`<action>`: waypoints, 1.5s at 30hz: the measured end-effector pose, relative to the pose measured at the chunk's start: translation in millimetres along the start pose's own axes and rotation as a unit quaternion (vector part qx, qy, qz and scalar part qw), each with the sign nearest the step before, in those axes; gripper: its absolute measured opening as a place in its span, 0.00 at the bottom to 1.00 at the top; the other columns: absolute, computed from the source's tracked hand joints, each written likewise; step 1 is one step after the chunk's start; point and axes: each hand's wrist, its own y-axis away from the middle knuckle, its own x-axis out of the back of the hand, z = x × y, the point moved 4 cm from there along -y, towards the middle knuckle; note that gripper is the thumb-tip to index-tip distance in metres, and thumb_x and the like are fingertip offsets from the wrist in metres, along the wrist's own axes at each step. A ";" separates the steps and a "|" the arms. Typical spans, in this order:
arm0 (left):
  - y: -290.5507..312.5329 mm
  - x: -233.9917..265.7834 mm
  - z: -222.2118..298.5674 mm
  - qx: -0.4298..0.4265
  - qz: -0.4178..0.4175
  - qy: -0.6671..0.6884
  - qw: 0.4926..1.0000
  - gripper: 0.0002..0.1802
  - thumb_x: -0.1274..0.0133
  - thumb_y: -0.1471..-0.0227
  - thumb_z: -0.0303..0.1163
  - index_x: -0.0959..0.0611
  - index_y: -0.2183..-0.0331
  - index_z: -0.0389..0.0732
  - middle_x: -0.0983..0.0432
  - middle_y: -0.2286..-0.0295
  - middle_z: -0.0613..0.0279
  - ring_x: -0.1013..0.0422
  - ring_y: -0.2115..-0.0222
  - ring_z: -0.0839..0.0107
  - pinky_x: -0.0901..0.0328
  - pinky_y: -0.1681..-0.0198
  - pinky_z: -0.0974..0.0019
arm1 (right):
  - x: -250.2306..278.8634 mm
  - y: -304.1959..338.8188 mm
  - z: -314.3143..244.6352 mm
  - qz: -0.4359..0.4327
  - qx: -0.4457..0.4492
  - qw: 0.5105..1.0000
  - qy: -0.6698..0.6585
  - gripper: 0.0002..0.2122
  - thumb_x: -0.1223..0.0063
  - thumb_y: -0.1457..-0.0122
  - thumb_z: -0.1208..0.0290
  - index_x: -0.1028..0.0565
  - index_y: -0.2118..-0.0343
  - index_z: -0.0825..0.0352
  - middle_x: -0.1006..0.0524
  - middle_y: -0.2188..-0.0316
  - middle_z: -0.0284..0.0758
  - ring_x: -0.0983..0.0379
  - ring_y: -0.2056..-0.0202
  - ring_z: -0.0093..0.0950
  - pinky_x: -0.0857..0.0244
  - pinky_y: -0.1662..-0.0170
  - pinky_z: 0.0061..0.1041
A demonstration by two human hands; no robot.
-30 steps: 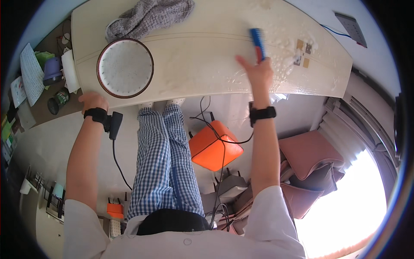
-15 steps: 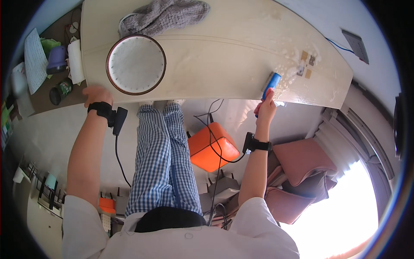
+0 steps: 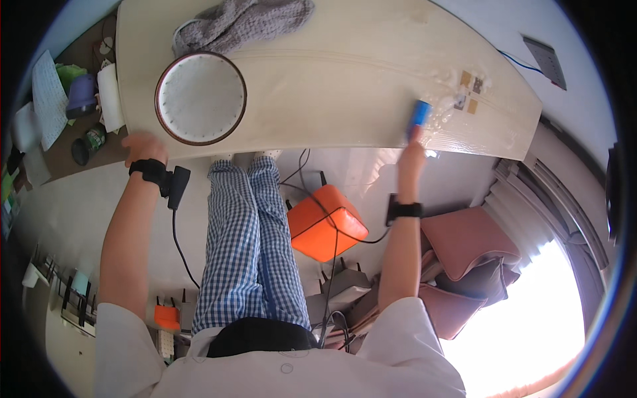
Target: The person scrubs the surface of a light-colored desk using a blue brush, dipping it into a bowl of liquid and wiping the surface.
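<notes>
My right hand (image 3: 411,159) is closed around a blue scrubbing brush (image 3: 422,111), held over the near right part of the cream tabletop (image 3: 325,99). Motion smears this hand slightly. Wet, foamy liquid (image 3: 434,126) lies on the surface around the brush. My left hand (image 3: 144,147) rests at the table's near left edge, its fingers stretched out and holding nothing. Just right of it stands a round basin (image 3: 200,143) with a brown rim and whitish contents. Behind the basin lies a crumpled grey cloth (image 3: 245,25).
Small square patches (image 3: 472,106) mark the tabletop at right. A paper roll (image 3: 111,98), a purple container (image 3: 81,94) and a dark jar (image 3: 89,143) crowd the far left. An orange stool (image 3: 328,225) stands below the table, with a black cable (image 3: 336,265) hanging before it.
My right hand and the brush have shifted slightly, and the brush now stands more upright in the picture. My left hand stays at the table edge. The whole view has shifted a little.
</notes>
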 end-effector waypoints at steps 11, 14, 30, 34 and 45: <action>19.9 5.0 -25.6 0.078 0.001 0.286 0.955 0.11 0.60 0.57 0.32 0.30 0.70 0.37 0.32 0.69 0.57 0.35 0.66 0.63 0.41 0.66 0.63 | -41.4 134.2 -144.9 -0.149 0.233 0.958 0.073 0.15 0.67 0.49 0.74 0.42 0.57 0.68 0.31 0.78 0.40 0.31 0.77 0.31 0.36 0.78 0.27; 25.6 17.9 -21.2 0.031 0.012 0.147 0.989 0.10 0.58 0.59 0.32 0.25 0.75 0.38 0.29 0.74 0.59 0.33 0.70 0.62 0.41 0.69 0.62 | -45.8 118.2 -119.5 -0.094 0.260 0.955 0.106 0.18 0.65 0.50 0.74 0.44 0.54 0.64 0.31 0.78 0.39 0.31 0.78 0.32 0.36 0.77 0.27; 35.1 12.9 -22.4 0.405 -0.115 0.753 0.505 0.14 0.64 0.55 0.30 0.37 0.63 0.42 0.38 0.61 0.65 0.37 0.63 0.72 0.40 0.65 0.68 | -51.5 135.2 -128.6 -0.149 0.237 0.960 -0.029 0.15 0.76 0.45 0.69 0.42 0.60 0.74 0.30 0.81 0.47 0.32 0.79 0.40 0.39 0.78 0.33; 41.1 4.4 -22.4 0.484 -0.096 0.826 0.271 0.16 0.64 0.56 0.35 0.37 0.62 0.41 0.38 0.61 0.65 0.37 0.63 0.71 0.40 0.64 0.67 | -24.5 113.0 -113.3 -0.083 0.273 0.958 -0.028 0.25 0.74 0.46 0.54 0.33 0.74 0.77 0.31 0.83 0.49 0.32 0.76 0.41 0.39 0.75 0.34; 67.4 24.9 -25.5 0.558 -0.080 0.824 0.050 0.24 0.68 0.56 0.47 0.37 0.60 0.42 0.42 0.58 0.61 0.43 0.58 0.65 0.41 0.62 0.62 | 21.7 -5.7 -75.7 -0.013 0.006 0.987 -0.158 0.28 0.66 0.53 0.45 0.33 0.75 0.74 0.30 0.79 0.49 0.33 0.73 0.41 0.41 0.69 0.33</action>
